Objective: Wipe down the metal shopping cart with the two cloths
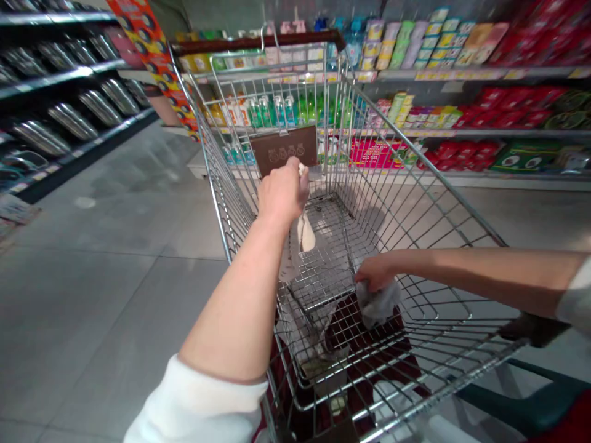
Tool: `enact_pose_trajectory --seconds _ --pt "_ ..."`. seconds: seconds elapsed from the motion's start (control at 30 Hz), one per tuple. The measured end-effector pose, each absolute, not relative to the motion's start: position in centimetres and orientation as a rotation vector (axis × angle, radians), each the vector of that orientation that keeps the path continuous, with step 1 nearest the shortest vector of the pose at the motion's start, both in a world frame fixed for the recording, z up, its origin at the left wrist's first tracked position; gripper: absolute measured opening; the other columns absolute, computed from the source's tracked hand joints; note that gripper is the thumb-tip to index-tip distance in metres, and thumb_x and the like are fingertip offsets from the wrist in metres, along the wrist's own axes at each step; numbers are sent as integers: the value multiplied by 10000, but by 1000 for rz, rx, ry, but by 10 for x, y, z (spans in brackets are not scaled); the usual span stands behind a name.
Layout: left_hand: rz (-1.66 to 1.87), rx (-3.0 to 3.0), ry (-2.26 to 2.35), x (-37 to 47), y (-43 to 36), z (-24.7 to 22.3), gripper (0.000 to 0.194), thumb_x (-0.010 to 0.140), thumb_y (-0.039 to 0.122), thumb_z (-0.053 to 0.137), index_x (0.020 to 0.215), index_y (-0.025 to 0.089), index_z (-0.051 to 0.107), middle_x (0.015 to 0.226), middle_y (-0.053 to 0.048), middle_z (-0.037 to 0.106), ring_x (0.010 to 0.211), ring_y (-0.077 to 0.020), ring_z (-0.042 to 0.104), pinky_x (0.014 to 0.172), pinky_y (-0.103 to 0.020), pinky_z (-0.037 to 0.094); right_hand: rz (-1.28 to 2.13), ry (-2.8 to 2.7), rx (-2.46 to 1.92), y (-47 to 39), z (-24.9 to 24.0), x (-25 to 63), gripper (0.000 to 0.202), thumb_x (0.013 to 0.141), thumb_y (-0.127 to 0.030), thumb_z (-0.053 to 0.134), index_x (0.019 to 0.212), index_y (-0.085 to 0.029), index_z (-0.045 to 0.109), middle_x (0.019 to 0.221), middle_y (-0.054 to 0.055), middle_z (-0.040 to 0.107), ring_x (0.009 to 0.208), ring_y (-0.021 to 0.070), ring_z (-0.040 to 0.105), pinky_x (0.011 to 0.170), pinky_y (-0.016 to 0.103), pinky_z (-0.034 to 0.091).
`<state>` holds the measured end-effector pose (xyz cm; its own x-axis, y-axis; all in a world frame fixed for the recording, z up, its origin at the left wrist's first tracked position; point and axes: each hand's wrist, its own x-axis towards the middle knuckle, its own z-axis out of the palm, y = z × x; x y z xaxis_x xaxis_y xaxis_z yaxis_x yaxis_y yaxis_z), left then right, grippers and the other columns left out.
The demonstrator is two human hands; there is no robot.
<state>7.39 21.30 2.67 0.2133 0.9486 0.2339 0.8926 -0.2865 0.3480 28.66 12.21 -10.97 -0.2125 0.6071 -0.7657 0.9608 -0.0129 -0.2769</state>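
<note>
A metal wire shopping cart (339,246) stands in front of me, and both my hands reach down into its basket. My left hand (282,191) is closed, near the brown panel on the cart's far side. A cream-coloured strip of cloth (305,232) hangs from below its fist, and a bit of it shows above the thumb. Closer to me and to the right, my right hand (379,271) grips a crumpled greyish-white cloth (376,303) against the wire mesh. The fingertips of this hand are partly hidden.
Behind the cart are store shelves (462,75) with bottles, tubs and red packages. On the left another shelf (69,77) holds shiny metal goods. A brown panel (286,151) hangs inside the cart. A dark green bar (526,394) is at lower right.
</note>
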Motion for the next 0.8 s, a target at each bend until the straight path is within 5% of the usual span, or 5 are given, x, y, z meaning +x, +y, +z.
enact_pose_trajectory --seconds 0.13,0.33,0.47,0.6,0.8 --pt "478 2452 1559 79 214 19 329 947 413 357 1003 203 603 951 -128 690 938 -259 630 800 -332 433 -1035 2189 1631 128 -48 281 304 701 -206 692 1002 -246 689 867 27 685 848 218 613 823 341 447" --pt "475 2245 1029 96 204 11 302 920 420 396 748 209 528 766 -33 629 751 -191 570 673 -282 432 -1580 2385 1962 132 -3 292 886 758 -324 690 1509 -214 232 1257 90 601 1058 237 581 842 306 480" --pt "487 2049 873 103 194 11 318 904 490 431 807 205 534 736 4 579 697 -159 510 617 -259 418 -1982 2372 1834 134 0 289 517 803 -365 639 1275 -177 544 1225 78 608 1062 202 560 880 286 456" --pt "474 2023 760 108 189 8 366 905 540 437 866 195 552 779 -2 578 733 -154 500 664 -262 433 -2276 2226 1676 132 -14 275 200 809 -329 608 880 -142 618 862 3 628 771 109 546 728 229 429" --pt "542 2207 839 109 186 22 389 875 554 505 1014 198 583 809 -7 592 737 -158 535 672 -272 447 -1637 2350 1723 135 -22 270 172 748 -267 643 656 -154 552 572 -68 413 579 75 385 565 214 318"
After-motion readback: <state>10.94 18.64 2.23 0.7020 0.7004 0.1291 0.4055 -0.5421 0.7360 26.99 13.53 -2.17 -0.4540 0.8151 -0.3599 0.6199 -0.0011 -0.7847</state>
